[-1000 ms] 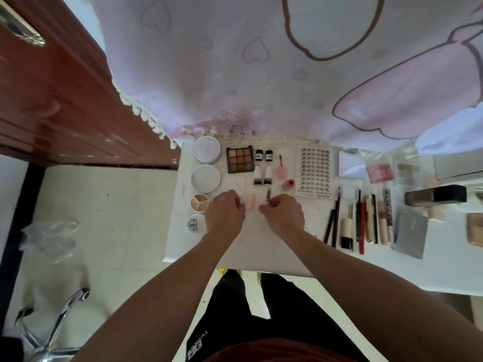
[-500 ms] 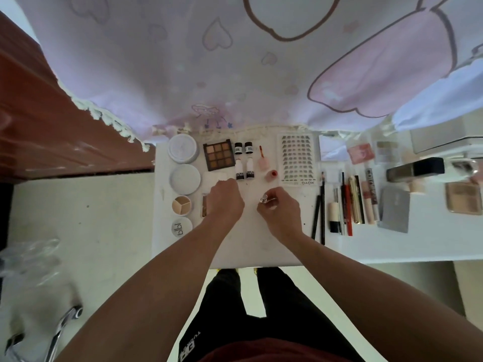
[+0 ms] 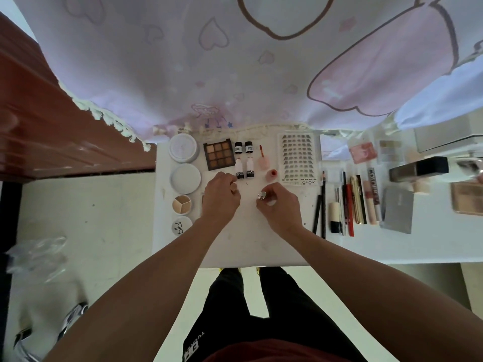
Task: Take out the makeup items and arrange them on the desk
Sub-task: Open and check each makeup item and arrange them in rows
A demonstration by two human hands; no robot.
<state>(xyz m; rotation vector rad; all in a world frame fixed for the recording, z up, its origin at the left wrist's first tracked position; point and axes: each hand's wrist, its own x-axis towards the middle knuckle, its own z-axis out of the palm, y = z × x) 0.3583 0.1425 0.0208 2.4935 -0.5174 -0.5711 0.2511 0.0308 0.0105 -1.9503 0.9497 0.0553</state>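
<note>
The right hand point(image 3: 278, 205) is over the middle of the desk point(image 3: 235, 246), thumb and fingertips pinching a small item point(image 3: 262, 195) with a shiny round end that points away from the person (too small to say what it is). The left hand point(image 3: 220, 195) is just beside it across a narrow gap, knuckles up and fingers curled under; whether they hold anything I cannot tell. Just beyond the left hand's fingers are two white bottles point(image 3: 250, 167), and behind those two black-capped bottles point(image 3: 238, 147). To their right lies a pink bottle point(image 3: 262, 161) with its thin stick pointing to the back, and a red-topped pot point(image 3: 272, 173) sits close to the right hand's knuckles. Left of the bottles is an open eyeshadow palette point(image 3: 219, 154) with nine brown squares. Further left, a column runs along the desk's edge: a white tub point(image 3: 182, 148), a white round lid point(image 3: 185, 178), a three-part cream pot point(image 3: 182, 204) and a lettered disc point(image 3: 181, 226). Right of the red-topped pot lies a lash tray point(image 3: 299, 159), then two dark pencils point(image 3: 320, 210), a row of tubes and sticks point(image 3: 358, 202) laid side by side, and a grey flat case point(image 3: 397, 212). A pink packet point(image 3: 363, 152) lies at the back. A pale cloth point(image 3: 235, 74) printed with hearts hangs over the desk's far edge, a brown wooden cupboard point(image 3: 39, 126) stands at the left, and black trousers point(image 3: 261, 309) show below the desk.
</note>
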